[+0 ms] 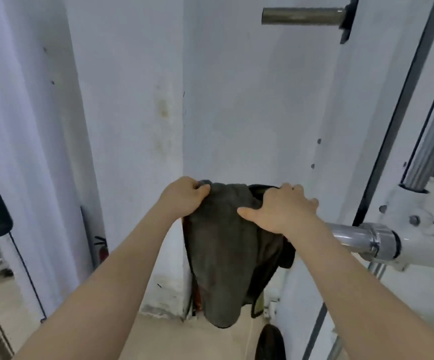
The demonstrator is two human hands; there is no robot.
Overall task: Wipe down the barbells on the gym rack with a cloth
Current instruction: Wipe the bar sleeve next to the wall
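Draping a dark, soft cloth (226, 255) over a polished steel barbell (353, 236).
Left hand (184, 197) pinches cloth; right hand (280, 211) presses it, fingers spread.

Both bare forearms reach forward and up from the bottom corners, converging near mid-frame. The left hand (184, 197) is curled into a closed grip, thumb tucked under the knuckles — bunching dark cloth (226, 250). The right hand (280, 209) lies palm down with fingers spread, thumb pointing left, pressing the cloth
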